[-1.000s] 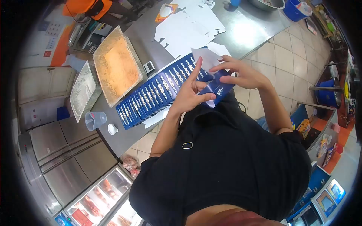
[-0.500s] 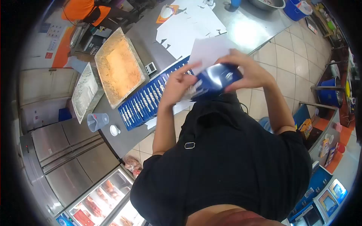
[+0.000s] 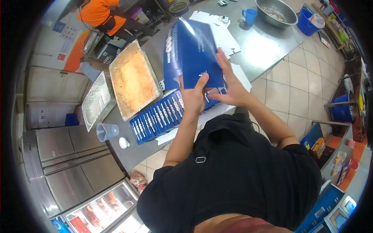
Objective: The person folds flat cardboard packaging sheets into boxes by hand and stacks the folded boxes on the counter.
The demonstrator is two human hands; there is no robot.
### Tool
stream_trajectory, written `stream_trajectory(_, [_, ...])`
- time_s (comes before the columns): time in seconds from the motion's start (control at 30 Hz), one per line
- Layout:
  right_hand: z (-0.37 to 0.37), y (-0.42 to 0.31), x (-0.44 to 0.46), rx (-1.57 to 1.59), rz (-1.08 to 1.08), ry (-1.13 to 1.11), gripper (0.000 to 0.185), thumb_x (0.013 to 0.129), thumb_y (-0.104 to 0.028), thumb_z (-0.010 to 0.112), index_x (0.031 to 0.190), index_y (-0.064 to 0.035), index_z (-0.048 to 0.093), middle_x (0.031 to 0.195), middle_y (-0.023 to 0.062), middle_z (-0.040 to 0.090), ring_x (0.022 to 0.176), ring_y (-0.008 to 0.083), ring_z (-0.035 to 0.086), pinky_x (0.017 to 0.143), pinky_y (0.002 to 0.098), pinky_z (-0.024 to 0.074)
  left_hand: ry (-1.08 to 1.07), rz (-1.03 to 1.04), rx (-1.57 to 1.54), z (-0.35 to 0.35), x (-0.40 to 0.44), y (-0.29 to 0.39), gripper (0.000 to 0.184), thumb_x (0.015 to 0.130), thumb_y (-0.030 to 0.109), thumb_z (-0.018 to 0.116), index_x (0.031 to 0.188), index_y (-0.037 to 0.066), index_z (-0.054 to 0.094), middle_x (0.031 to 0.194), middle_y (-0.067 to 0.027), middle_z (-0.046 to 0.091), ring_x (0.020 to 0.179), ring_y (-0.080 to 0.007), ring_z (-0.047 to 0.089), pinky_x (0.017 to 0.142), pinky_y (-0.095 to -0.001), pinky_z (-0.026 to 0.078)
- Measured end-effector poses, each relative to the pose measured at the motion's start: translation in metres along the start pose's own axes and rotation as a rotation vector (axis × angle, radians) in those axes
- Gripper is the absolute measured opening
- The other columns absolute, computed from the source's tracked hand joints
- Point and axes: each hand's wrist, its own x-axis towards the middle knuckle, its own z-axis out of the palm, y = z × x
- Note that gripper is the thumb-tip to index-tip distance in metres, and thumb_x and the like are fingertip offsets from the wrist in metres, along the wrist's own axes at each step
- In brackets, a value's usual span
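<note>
A large blue printed cardboard piece (image 3: 198,54) is held up over the steel table, its lower edge between the fingers of my left hand (image 3: 193,95). My right hand (image 3: 232,85) is beside its lower right edge, fingers spread, the fingertips by the card. Beneath both hands a long row of folded blue cartons (image 3: 159,116) lies along the near table edge, partly hidden by my left hand and the card. White flat cardboard sheets (image 3: 229,39) lie behind the raised card.
A deep tray of orange crumbs (image 3: 136,81) and a tray of white powder (image 3: 97,99) stand left. Near them are a clear jug (image 3: 107,132) and white cup (image 3: 124,143). A blue mug (image 3: 249,16) and metal bowl (image 3: 276,13) stand far right. A person in orange (image 3: 103,17) is beyond.
The blue card has been raised and opened out, now covering much of the white sheets. My left hand has moved with it; my right hand has come lower and opened. The view has shifted.
</note>
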Motion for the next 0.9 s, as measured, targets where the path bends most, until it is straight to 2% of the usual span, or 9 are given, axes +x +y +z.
stream_trajectory(0.07, [0.012, 0.001, 0.001, -0.019, -0.007, 0.163, 0.077, 0.084, -0.011, 0.070, 0.148, -0.0060, 0.028, 0.149, 0.0180, 0.035, 0.134, 0.0257, 0.040, 0.101, 0.0359, 0.0433, -0.026, 0.127, -0.008, -0.011, 0.007, -0.009, 0.067, 0.081, -0.001, 0.071, 0.137, 0.005, 0.035, 0.111, -0.0118, 0.058, 0.100, -0.0219, 0.060, 0.081, -0.0352, 0.055])
stream_trajectory(0.13, [0.003, 0.007, 0.001, 0.378, 0.468, -0.015, 0.050, 0.090, -0.006, 0.062, 0.138, -0.0048, 0.046, 0.119, 0.0135, 0.063, 0.097, 0.0128, 0.062, 0.080, 0.0253, 0.0504, 0.114, 0.042, 0.040, -0.013, 0.007, 0.007, 0.067, 0.079, -0.002, 0.073, 0.135, 0.005, 0.037, 0.113, -0.0117, 0.058, 0.103, -0.0228, 0.059, 0.081, -0.0365, 0.056])
stream_trajectory(0.17, [0.016, 0.013, 0.003, 0.420, 0.235, 0.223, 0.029, 0.095, -0.004, 0.055, 0.123, -0.0032, 0.058, 0.090, 0.0050, 0.069, 0.069, 0.0026, 0.058, 0.062, 0.0186, 0.0463, 0.088, 0.073, 0.017, -0.017, 0.008, 0.011, 0.062, 0.075, -0.003, 0.076, 0.129, 0.004, 0.045, 0.110, -0.0106, 0.060, 0.101, -0.0226, 0.060, 0.084, -0.0344, 0.055])
stream_trajectory(0.33, [-0.026, -0.002, 0.005, 0.623, 0.418, -0.098, 0.019, 0.094, -0.003, 0.056, 0.112, -0.0001, 0.062, 0.090, 0.0058, 0.069, 0.077, 0.0038, 0.060, 0.067, 0.0192, 0.0474, -0.083, 0.244, 0.224, -0.072, 0.029, 0.013, 0.056, 0.069, -0.005, 0.079, 0.119, 0.002, 0.055, 0.103, -0.0073, 0.063, 0.096, -0.0207, 0.062, 0.083, -0.0322, 0.053])
stream_trajectory(0.4, [-0.027, -0.005, 0.006, 0.772, 0.372, -0.172, 0.018, 0.094, -0.006, 0.058, 0.110, 0.0009, 0.063, 0.090, 0.0062, 0.069, 0.079, 0.0050, 0.060, 0.072, 0.0202, 0.0478, -0.271, 0.364, 0.046, -0.072, 0.033, 0.015, 0.033, 0.071, 0.002, 0.081, 0.100, 0.004, 0.064, 0.095, -0.0045, 0.066, 0.088, -0.0154, 0.064, 0.080, -0.0275, 0.052])
stream_trajectory(0.47, [-0.022, -0.003, 0.004, 0.832, 0.414, -0.164, 0.022, 0.092, -0.010, 0.062, 0.110, 0.0017, 0.064, 0.097, 0.0071, 0.069, 0.085, 0.0069, 0.060, 0.078, 0.0226, 0.0471, -0.287, 0.396, -0.079, -0.060, 0.036, 0.008, 0.035, 0.072, 0.000, 0.080, 0.102, 0.005, 0.065, 0.094, -0.0037, 0.067, 0.088, -0.0149, 0.064, 0.083, -0.0278, 0.051])
stream_trajectory(0.6, [-0.009, -0.003, 0.008, 0.895, 0.000, -0.072, 0.030, 0.088, -0.017, 0.067, 0.114, -0.0006, 0.068, 0.112, 0.0112, 0.062, 0.105, 0.0174, 0.056, 0.086, 0.0294, 0.0454, -0.124, 0.384, -0.189, -0.037, 0.026, -0.001, 0.035, 0.076, -0.003, 0.077, 0.107, 0.004, 0.063, 0.097, -0.0051, 0.067, 0.087, -0.0158, 0.065, 0.081, -0.0290, 0.054])
stream_trajectory(0.73, [-0.004, -0.009, 0.013, 0.102, -0.053, 0.155, 0.041, 0.073, -0.010, 0.079, 0.113, -0.0159, 0.071, 0.110, 0.0097, 0.053, 0.100, 0.0233, 0.055, 0.084, 0.0329, 0.0480, 0.022, 0.304, 0.061, -0.026, 0.016, -0.007, 0.033, 0.083, 0.004, 0.073, 0.113, 0.001, 0.059, 0.101, -0.0097, 0.066, 0.091, -0.0196, 0.066, 0.077, -0.0340, 0.059])
stream_trajectory(0.9, [-0.015, -0.009, 0.017, -0.116, -0.099, 0.079, 0.044, 0.071, -0.011, 0.080, 0.114, -0.0151, 0.069, 0.129, 0.0129, 0.052, 0.109, 0.0296, 0.058, 0.086, 0.0375, 0.0535, -0.002, 0.075, -0.092, -0.017, 0.009, 0.003, 0.027, 0.087, 0.010, 0.070, 0.110, -0.001, 0.060, 0.100, -0.0086, 0.067, 0.084, -0.0142, 0.067, 0.068, -0.0264, 0.059])
